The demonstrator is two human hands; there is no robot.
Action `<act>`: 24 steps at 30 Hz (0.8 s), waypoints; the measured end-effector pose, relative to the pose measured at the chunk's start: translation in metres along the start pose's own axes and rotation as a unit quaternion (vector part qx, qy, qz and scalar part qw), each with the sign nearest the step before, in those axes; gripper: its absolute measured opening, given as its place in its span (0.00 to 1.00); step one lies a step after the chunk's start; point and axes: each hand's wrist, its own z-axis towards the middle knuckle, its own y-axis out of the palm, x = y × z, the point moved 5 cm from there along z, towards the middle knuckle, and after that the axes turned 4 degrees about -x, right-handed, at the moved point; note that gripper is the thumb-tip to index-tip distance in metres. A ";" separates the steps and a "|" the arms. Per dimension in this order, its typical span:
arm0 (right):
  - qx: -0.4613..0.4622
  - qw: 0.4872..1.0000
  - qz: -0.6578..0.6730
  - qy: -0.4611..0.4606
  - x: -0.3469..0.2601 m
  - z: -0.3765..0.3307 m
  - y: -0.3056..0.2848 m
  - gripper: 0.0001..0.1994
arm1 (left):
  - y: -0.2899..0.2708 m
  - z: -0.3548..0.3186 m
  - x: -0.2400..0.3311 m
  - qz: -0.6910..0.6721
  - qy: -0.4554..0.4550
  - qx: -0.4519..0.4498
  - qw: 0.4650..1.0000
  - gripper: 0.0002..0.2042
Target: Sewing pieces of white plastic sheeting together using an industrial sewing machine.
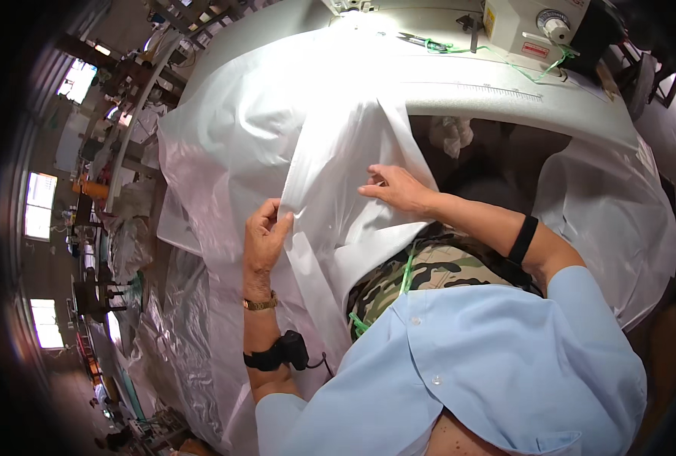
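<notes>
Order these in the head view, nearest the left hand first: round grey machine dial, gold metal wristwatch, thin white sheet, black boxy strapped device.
1. Thin white sheet: touching the left hand.
2. Gold metal wristwatch: below the hand.
3. Black boxy strapped device: lower still.
4. Round grey machine dial: upper right.

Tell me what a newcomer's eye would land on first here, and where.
First, the big white sheet, glaring brightly near the top centre and draping down past the middle, with the left hand at a folded edge and the right hand over it. Next, the light blue shirt filling the lower right, then the sewing machine at the upper right.
</notes>
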 end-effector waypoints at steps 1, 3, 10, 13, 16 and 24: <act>0.024 0.991 0.121 0.042 0.003 0.007 0.005 0.29 | 0.002 0.000 0.003 -0.013 0.006 0.008 1.000 0.07; 0.007 0.959 0.259 0.113 -0.001 0.014 0.007 0.34 | 0.007 -0.001 0.011 -0.025 0.016 0.015 0.999 0.06; 0.013 0.953 0.301 -0.045 -0.041 -0.013 -0.023 0.11 | 0.007 0.006 0.043 0.054 0.065 0.044 0.995 0.04; 0.029 0.912 0.375 -0.165 -0.111 -0.054 -0.037 0.09 | 0.007 -0.005 0.061 0.099 0.100 0.013 0.990 0.04; 0.030 0.909 0.369 -0.190 -0.141 -0.074 -0.058 0.11 | 0.028 -0.004 0.068 0.035 0.092 -0.020 0.995 0.04; -0.018 0.988 -0.031 -0.148 -0.138 -0.068 -0.044 0.10 | 0.064 -0.011 0.055 -0.159 0.028 -0.019 0.987 0.06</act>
